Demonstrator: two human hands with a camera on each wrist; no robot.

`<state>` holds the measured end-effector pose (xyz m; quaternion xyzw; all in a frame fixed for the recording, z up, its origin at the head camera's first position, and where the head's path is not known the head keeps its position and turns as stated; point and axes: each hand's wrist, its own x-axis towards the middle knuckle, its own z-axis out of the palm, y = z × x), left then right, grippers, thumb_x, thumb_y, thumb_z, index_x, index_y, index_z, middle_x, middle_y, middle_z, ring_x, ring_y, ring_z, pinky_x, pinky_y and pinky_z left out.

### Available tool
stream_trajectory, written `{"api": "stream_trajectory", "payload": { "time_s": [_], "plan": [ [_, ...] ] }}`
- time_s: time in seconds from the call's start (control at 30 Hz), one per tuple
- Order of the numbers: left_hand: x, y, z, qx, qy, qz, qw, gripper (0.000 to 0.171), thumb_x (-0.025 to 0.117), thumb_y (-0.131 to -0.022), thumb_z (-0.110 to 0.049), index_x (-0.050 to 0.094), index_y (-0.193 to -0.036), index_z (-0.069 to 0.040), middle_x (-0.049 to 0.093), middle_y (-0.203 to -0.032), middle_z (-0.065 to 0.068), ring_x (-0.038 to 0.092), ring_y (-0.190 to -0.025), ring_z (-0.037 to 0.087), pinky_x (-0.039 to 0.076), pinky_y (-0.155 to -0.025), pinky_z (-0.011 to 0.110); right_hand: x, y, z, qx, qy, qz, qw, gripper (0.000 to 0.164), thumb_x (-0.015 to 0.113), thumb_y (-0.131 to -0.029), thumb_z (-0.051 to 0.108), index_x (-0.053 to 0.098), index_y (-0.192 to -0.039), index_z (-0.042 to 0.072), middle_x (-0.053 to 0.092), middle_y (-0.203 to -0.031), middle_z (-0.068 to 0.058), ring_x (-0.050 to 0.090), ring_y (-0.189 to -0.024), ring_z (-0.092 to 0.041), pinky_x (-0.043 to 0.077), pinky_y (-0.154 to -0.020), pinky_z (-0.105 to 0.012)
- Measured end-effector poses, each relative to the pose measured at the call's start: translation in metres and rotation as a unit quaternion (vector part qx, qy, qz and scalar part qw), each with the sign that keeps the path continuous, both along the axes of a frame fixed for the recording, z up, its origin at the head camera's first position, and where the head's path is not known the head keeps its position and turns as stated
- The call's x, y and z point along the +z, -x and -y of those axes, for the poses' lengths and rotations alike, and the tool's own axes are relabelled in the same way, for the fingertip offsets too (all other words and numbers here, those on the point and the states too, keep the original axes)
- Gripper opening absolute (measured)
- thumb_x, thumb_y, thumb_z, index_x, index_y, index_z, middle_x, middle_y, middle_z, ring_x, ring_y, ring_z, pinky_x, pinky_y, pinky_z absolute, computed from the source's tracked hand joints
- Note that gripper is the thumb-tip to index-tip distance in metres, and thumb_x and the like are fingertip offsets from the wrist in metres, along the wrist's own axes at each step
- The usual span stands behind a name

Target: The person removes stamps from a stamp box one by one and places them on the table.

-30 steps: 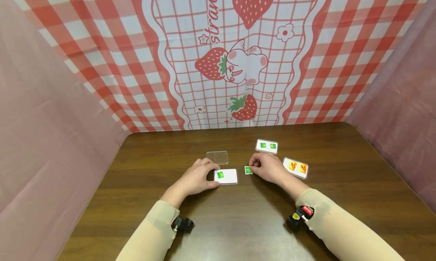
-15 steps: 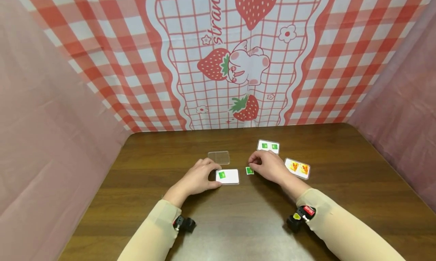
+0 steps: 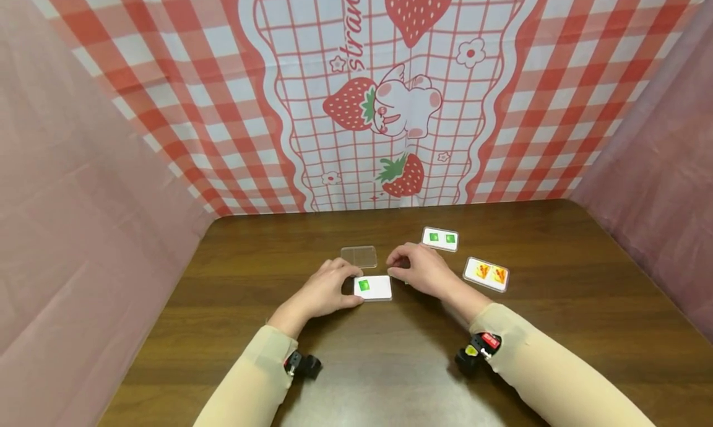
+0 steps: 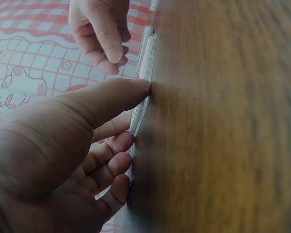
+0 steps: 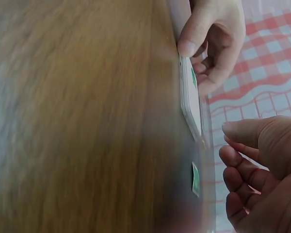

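Head view: the white card on the table is pinched at 2 edges by the left hand and best braced so, while 1 green square near the right hand, whose bent fingers are parted and empty, is best lifted edge-first.

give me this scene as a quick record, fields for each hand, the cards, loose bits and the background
left hand: left hand grips the left end of the nearest white card
nearest card shows: one green picture square, its right part bare
right hand: right hand hovers just right of that card, nothing visible in its fingers
loose square: green sticker on the table, near right hand
other cards: far card, two green squares; rightmost card, two orange food pictures
beyond nearest card: clear plastic piece
background: strawberry-print cloth
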<state>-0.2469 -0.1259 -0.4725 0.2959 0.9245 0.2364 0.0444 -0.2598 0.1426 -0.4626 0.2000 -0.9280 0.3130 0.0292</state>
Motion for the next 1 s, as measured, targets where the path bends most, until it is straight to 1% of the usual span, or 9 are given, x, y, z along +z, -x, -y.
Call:
{"api": "stream_trajectory", "payload": {
  "time_s": [0.17, 0.23, 0.3, 0.4, 0.47, 0.5, 0.67, 0.83, 1.0],
  "plan": [
    [-0.001, 0.001, -0.001, 0.002, -0.002, 0.004, 1.0, 0.048, 0.09, -0.095, -0.029, 0.073, -0.136, -0.009, 0.065, -0.134, 0.013, 0.057, -0.125, 0.034, 0.05, -0.107, 0.053, -0.002, -0.002, 0.011, 0.013, 0.0, 0.01, 1.0, 0.01, 0.087, -0.096, 0.018, 0.082, -0.105, 0.016, 0.076, -0.101, 0.006, 0.064, -0.103, -0.022, 0.049, -0.096, -0.051],
    [-0.002, 0.001, -0.001, 0.003, -0.002, 0.005, 1.0, 0.048, 0.09, -0.095, -0.028, 0.073, -0.136, -0.009, 0.065, -0.135, 0.013, 0.057, -0.126, 0.034, 0.05, -0.107, 0.053, -0.002, -0.003, 0.016, 0.023, 0.002, 0.012, 1.0, 0.01, 0.088, -0.095, 0.017, 0.082, -0.104, 0.016, 0.076, -0.101, 0.006, 0.065, -0.103, -0.022, 0.048, -0.103, -0.053],
    [-0.002, 0.002, -0.001, 0.003, -0.001, 0.005, 1.0, 0.048, 0.09, -0.095, -0.028, 0.073, -0.136, -0.009, 0.065, -0.135, 0.013, 0.057, -0.126, 0.034, 0.05, -0.107, 0.053, -0.004, -0.003, 0.02, 0.033, 0.004, 0.015, 0.999, 0.01, 0.088, -0.095, 0.016, 0.083, -0.103, 0.017, 0.076, -0.101, 0.006, 0.065, -0.102, -0.021, 0.047, -0.105, -0.054],
    [-0.003, 0.002, 0.0, 0.001, -0.003, 0.004, 1.0, 0.047, 0.09, -0.095, -0.028, 0.074, -0.135, -0.01, 0.065, -0.135, 0.013, 0.057, -0.126, 0.035, 0.05, -0.107, 0.053, -0.005, -0.004, 0.025, 0.043, -0.004, 0.013, 0.999, 0.01, 0.088, -0.095, 0.016, 0.083, -0.102, 0.017, 0.075, -0.101, 0.006, 0.064, -0.1, -0.019, 0.048, -0.102, -0.052],
    [-0.003, 0.002, 0.0, 0.0, -0.004, 0.005, 1.0, 0.046, 0.09, -0.095, -0.028, 0.074, -0.134, -0.01, 0.065, -0.135, 0.013, 0.057, -0.127, 0.035, 0.049, -0.107, 0.054, -0.005, -0.004, 0.028, 0.046, -0.01, 0.017, 0.999, 0.009, 0.088, -0.095, 0.017, 0.083, -0.103, 0.017, 0.075, -0.102, 0.006, 0.062, -0.099, -0.019, 0.049, -0.094, -0.049],
    [-0.003, 0.002, 0.0, 0.0, -0.004, 0.005, 1.0, 0.046, 0.089, -0.096, -0.029, 0.074, -0.134, -0.01, 0.065, -0.135, 0.013, 0.056, -0.127, 0.035, 0.049, -0.108, 0.054, -0.005, -0.004, 0.03, 0.048, -0.014, 0.018, 0.999, 0.01, 0.088, -0.095, 0.017, 0.083, -0.103, 0.018, 0.075, -0.102, 0.006, 0.062, -0.099, -0.019, 0.049, -0.093, -0.049],
    [-0.003, 0.002, 0.001, 0.0, -0.005, 0.01, 0.9999, 0.047, 0.089, -0.096, -0.029, 0.074, -0.136, -0.01, 0.065, -0.135, 0.012, 0.056, -0.127, 0.035, 0.049, -0.108, 0.054, -0.006, -0.004, 0.036, 0.057, -0.029, 0.027, 0.998, 0.013, 0.089, -0.094, 0.02, 0.084, -0.105, 0.017, 0.074, -0.104, 0.005, 0.061, -0.1, -0.019, 0.05, -0.093, -0.049],
    [-0.003, 0.003, 0.001, 0.0, -0.005, 0.011, 0.9999, 0.047, 0.089, -0.096, -0.029, 0.074, -0.136, -0.011, 0.065, -0.135, 0.012, 0.056, -0.128, 0.034, 0.049, -0.109, 0.054, -0.006, -0.004, 0.04, 0.053, -0.036, 0.027, 0.998, 0.014, 0.09, -0.093, 0.02, 0.084, -0.106, 0.017, 0.075, -0.104, 0.005, 0.062, -0.1, -0.018, 0.052, -0.09, -0.044],
    [-0.003, 0.003, 0.001, 0.002, -0.006, 0.015, 0.9999, 0.047, 0.089, -0.096, -0.03, 0.073, -0.137, -0.011, 0.064, -0.135, 0.011, 0.056, -0.128, 0.034, 0.049, -0.109, 0.054, -0.007, -0.003, 0.042, 0.054, -0.042, 0.023, 0.997, 0.015, 0.09, -0.093, 0.018, 0.084, -0.106, 0.016, 0.074, -0.102, 0.004, 0.062, -0.099, -0.017, 0.052, -0.09, -0.042]
  ]
}}
